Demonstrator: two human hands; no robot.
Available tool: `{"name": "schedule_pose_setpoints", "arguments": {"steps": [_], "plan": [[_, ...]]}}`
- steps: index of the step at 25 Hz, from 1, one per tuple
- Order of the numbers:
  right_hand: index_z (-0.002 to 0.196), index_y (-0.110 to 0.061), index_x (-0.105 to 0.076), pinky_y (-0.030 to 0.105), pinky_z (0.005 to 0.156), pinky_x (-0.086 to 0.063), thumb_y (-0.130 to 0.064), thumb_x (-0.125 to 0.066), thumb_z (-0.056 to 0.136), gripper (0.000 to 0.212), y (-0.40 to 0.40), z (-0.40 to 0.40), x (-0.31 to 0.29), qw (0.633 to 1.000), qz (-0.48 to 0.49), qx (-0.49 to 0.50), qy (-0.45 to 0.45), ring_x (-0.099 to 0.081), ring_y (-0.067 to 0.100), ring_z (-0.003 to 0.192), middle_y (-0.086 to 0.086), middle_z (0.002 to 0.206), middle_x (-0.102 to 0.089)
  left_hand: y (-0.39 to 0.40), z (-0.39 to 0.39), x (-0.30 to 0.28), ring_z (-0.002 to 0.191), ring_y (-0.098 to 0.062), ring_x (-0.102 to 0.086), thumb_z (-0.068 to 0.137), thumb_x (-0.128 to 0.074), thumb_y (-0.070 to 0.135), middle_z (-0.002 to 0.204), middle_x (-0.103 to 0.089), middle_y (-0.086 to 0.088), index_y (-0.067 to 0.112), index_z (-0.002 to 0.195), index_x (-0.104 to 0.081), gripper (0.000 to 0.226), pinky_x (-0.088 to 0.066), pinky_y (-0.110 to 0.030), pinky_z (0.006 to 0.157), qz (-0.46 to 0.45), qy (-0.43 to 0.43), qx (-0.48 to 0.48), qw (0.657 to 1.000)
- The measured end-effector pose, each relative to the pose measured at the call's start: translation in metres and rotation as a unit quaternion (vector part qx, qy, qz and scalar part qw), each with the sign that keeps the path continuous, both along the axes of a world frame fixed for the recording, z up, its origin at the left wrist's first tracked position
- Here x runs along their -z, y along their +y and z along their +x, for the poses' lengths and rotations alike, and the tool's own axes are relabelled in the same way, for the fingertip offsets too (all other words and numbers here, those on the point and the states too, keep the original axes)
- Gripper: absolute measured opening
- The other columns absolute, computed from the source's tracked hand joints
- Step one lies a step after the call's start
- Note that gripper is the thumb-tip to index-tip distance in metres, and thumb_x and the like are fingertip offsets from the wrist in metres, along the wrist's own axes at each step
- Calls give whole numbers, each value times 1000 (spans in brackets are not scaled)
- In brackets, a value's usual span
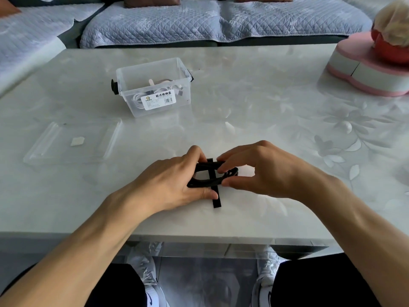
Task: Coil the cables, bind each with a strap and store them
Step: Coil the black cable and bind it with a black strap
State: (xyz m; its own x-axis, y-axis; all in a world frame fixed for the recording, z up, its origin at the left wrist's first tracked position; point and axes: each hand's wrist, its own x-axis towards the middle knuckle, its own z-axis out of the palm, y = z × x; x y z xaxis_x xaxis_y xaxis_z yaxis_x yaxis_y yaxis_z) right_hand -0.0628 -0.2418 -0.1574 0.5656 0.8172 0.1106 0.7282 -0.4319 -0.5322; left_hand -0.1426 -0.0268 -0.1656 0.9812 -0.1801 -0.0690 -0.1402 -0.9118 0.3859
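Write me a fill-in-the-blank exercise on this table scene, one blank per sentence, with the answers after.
1. Both hands, left hand and right hand, hold a coiled ____ cable.
2. The black strap lies ____ the coil, its end sticking out toward the person.
3. The clear box already holds ____ cables.
4. The box's lid lies on the table, to the ____ of the hands.

Answers: black; under; white; left

1. Pale table (265, 89) fills the view.
2. Beyond its far edge, a sofa under a quilted blue-grey cover (199, 21).
3. On the table's far right corner, a pink-and-white heart-shaped box (363, 69).
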Motion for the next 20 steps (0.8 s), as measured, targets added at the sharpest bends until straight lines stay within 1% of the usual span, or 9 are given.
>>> {"name": "schedule_pose_setpoints", "arguments": {"steps": [2,3,5,7,9,12,16,18,20], "plan": [[107,-23,-75,35,80,-54,-31,-74,85,24,-4,0,6,1000,5,-16,-17,-66,14,98,-7,121,-68,0,-5,2,74,-14,-56,73,-52,74,84,-49,19,27,117,-34,67,-44,-29,63,58,-33,21,998],[106,-20,-75,36,78,-54,-29,-75,85,23,-5,0,8,999,12,-25,-25,-67,16,95,-5,120,-69,1,-6,4,78,-15,-58,74,-49,76,92,-51,17,25,122,-38,71,-45,-30,65,67,-65,28,995],[103,-16,-76,37,76,-54,-24,-74,85,20,-4,0,12,998,24,-33,-39,-66,16,89,-3,114,-70,6,-8,12,89,-16,-59,78,-46,76,111,-52,7,19,126,-47,75,-48,-28,71,54,-137,49,988],[99,-14,-76,37,75,-54,-24,-72,85,17,-2,-1,13,998,32,-32,-46,-65,15,88,-1,109,-71,12,-9,18,98,-11,-54,82,-46,73,118,-47,6,19,126,-56,71,-46,-23,80,22,-153,58,986],[94,-13,-75,38,72,-53,-24,-68,87,16,-1,-2,15,997,30,-40,-54,-64,17,86,0,102,-71,13,-10,22,103,-4,-51,82,-52,66,116,-50,10,23,126,-60,62,-43,-17,87,-60,-137,45,988],[88,-13,-73,39,66,-49,-25,-62,89,16,1,-4,17,997,23,-45,-59,-59,19,79,-5,90,-65,9,-11,26,101,-2,-59,81,-67,51,110,-61,12,24,125,-66,52,-45,-14,88,-150,-161,2,976],[88,-11,-74,40,65,-49,-18,-62,87,14,2,-10,18,997,28,-18,-66,-59,21,79,-3,90,-66,1,-15,29,90,-7,-65,77,-77,28,98,-72,6,17,101,-76,27,-51,-24,81,-148,-254,1,956],[92,-12,-75,41,67,-50,-16,-63,87,14,2,-14,18,997,31,-17,-73,-59,20,81,-2,90,-67,1,-16,31,86,-13,-67,81,-76,23,96,-73,2,14,96,-78,18,-54,-31,77,-125,-291,34,948],[95,-13,-75,41,68,-50,-15,-63,87,15,3,-17,18,996,39,-20,-80,-60,21,81,-1,89,-67,2,-15,33,81,-19,-67,87,-72,20,95,-74,1,11,95,-78,13,-54,-34,73,-111,-299,66,945]]}}
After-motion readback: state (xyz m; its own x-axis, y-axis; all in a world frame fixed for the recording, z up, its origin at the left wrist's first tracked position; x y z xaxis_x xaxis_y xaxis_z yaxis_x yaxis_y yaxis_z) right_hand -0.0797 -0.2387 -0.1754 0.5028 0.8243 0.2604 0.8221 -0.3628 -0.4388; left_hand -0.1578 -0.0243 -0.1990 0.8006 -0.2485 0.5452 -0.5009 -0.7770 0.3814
